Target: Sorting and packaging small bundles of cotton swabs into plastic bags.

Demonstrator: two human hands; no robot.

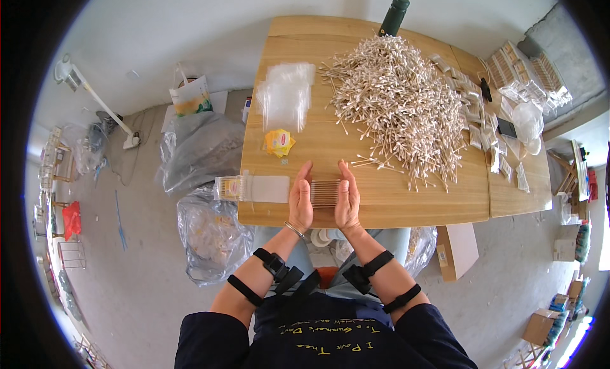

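Observation:
Between my two palms lies a neat row of cotton swabs (325,194), their sticks running side to side. My left hand (301,197) presses against the left ends and my right hand (346,197) against the right ends, fingers pointing away from me. A large loose heap of cotton swabs (400,102) covers the table (375,207) beyond my right hand. Just left of my left hand is a flat white strip (270,188), with a clear packet of swabs (230,188) at its outer end. Yellow cards (278,142) and clear plastic bags (286,92) lie farther back.
A dark green bottle (394,16) stands behind the heap. Filled packets (473,108) and a dark phone (506,128) lie on the right side. Grey plastic sacks (203,153) rest on the floor to the left. A cardboard box (457,251) sits below the table's front edge.

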